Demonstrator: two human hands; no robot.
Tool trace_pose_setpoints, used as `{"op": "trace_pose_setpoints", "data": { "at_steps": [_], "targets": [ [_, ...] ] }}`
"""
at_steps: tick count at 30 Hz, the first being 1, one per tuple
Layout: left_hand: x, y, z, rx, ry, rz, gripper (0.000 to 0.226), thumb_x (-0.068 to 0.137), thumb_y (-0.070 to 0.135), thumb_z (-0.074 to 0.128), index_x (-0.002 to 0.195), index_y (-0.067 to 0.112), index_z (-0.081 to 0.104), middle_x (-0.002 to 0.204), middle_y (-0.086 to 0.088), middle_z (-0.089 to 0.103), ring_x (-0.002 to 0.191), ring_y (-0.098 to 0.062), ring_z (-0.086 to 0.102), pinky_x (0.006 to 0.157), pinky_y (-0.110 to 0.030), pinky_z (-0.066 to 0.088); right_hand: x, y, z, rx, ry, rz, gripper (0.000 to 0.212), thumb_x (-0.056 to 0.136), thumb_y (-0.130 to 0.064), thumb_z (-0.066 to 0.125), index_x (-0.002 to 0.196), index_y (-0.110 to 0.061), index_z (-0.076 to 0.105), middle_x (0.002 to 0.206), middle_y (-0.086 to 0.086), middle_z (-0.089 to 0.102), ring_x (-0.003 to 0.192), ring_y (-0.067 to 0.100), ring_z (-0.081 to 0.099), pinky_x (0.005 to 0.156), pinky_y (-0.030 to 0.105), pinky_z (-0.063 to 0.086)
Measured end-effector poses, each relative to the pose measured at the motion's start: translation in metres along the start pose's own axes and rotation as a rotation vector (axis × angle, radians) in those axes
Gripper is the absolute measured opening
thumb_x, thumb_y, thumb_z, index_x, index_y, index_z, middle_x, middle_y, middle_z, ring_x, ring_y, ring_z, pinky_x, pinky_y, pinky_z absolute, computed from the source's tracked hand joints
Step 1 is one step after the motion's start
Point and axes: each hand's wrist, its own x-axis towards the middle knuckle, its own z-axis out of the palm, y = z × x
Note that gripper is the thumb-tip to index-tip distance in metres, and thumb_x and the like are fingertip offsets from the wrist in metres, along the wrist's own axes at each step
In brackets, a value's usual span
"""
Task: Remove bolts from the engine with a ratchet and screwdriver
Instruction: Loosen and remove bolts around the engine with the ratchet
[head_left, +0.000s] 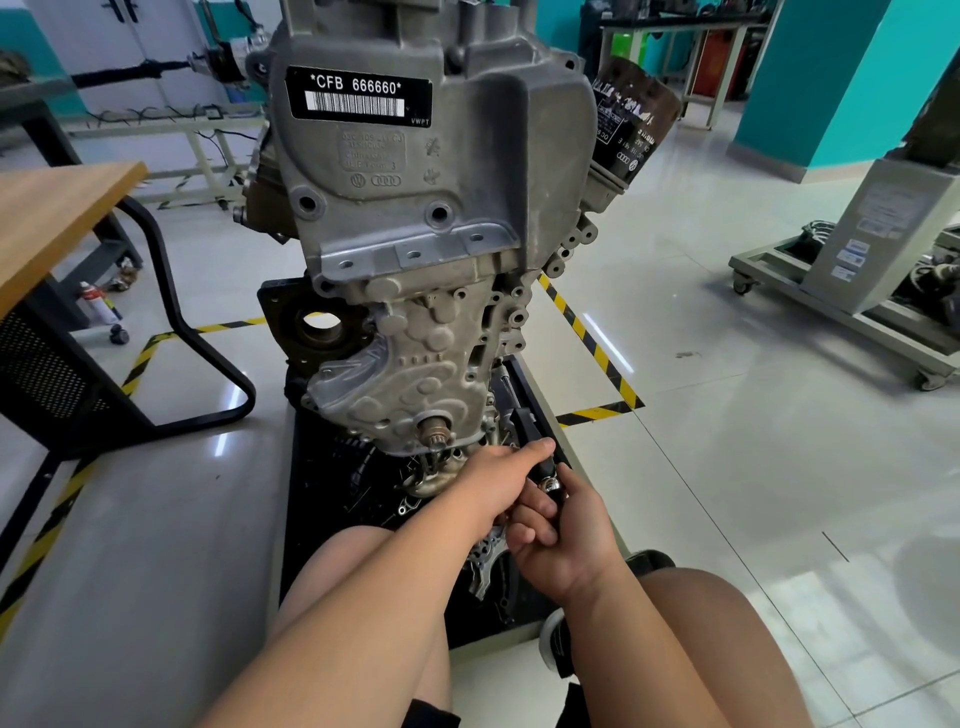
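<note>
Head view: the engine (415, 218) stands upright on a black tray (311, 519) on the floor, in the middle of the scene. It carries a label "*CFB 666660*", and an oil filter (635, 119) is at its far right side. At the near right bottom corner of the engine is a black-handled tool (524, 423). Its chrome shaft goes up along the engine's edge; I cannot tell if it is the ratchet or the screwdriver. The left hand (493, 478) holds this handle with the thumb laid across it, while its fingers are hidden under it. The right hand (569, 540) is just beside and touches the left one, its fingers curled around the near end of the tool. Small metal parts (485, 569) lie on the tray under the hands. A wooden counter (52, 218) is at the left, and yellow-black tape (597, 358) marks the floor.
</note>
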Motion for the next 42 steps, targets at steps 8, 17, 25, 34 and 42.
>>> {"op": "trace_pose_setpoints", "data": {
  "at_steps": [8, 17, 25, 34, 42],
  "targets": [
    [0.003, -0.003, 0.0, 0.029, 0.049, 0.054, 0.042, 0.083, 0.054, 0.065, 0.088, 0.012, 0.062, 0.057, -0.007, 0.062, 0.038, -0.019, 0.055, 0.039, -0.016, 0.036, 0.003, 0.003, -0.002, -0.132, 0.053, -0.078, 0.04, 0.1, -0.041, 0.041, 0.078, -0.012, 0.058, 0.044, -0.004, 0.031, 0.031, 0.008, 0.021, 0.032, 0.019, 0.023],
    [0.007, -0.003, 0.002, 0.019, 0.104, 0.142, 0.031, 0.083, 0.048, 0.069, 0.076, 0.019, 0.062, 0.045, 0.012, 0.057, 0.038, -0.002, 0.052, 0.039, -0.012, 0.034, 0.005, 0.006, -0.005, -0.714, 0.263, -0.448, 0.029, 0.1, -0.036, 0.041, 0.096, -0.012, 0.056, 0.06, -0.002, 0.054, 0.046, 0.012, 0.051, 0.047, 0.027, 0.04],
    [0.006, -0.003, 0.001, 0.006, 0.115, 0.12, 0.035, 0.075, 0.054, 0.072, 0.078, 0.019, 0.066, 0.065, 0.005, 0.063, 0.068, -0.013, 0.058, 0.069, -0.028, 0.041, 0.004, 0.009, -0.011, -1.615, 0.413, -0.827, 0.041, 0.1, -0.037, 0.041, 0.138, -0.022, 0.032, 0.076, -0.017, 0.049, 0.081, 0.02, 0.063, 0.061, 0.032, 0.042],
    [0.002, 0.001, 0.001, -0.014, 0.05, 0.067, 0.047, 0.077, 0.062, 0.066, 0.079, 0.015, 0.064, 0.053, 0.001, 0.053, 0.043, -0.015, 0.047, 0.047, -0.021, 0.036, 0.005, 0.004, -0.004, -0.655, 0.195, -0.438, 0.035, 0.103, -0.034, 0.038, 0.086, -0.01, 0.058, 0.05, -0.004, 0.047, 0.038, 0.009, 0.045, 0.04, 0.023, 0.038],
    [0.003, -0.002, 0.002, -0.008, 0.037, 0.022, 0.042, 0.084, 0.058, 0.061, 0.095, 0.017, 0.066, 0.053, -0.002, 0.059, 0.04, -0.017, 0.052, 0.044, -0.017, 0.031, 0.002, 0.0, 0.001, -0.031, 0.031, -0.015, 0.05, 0.101, -0.042, 0.037, 0.073, -0.006, 0.058, 0.044, -0.003, 0.033, 0.028, 0.009, 0.024, 0.033, 0.017, 0.03]
  ]
}}
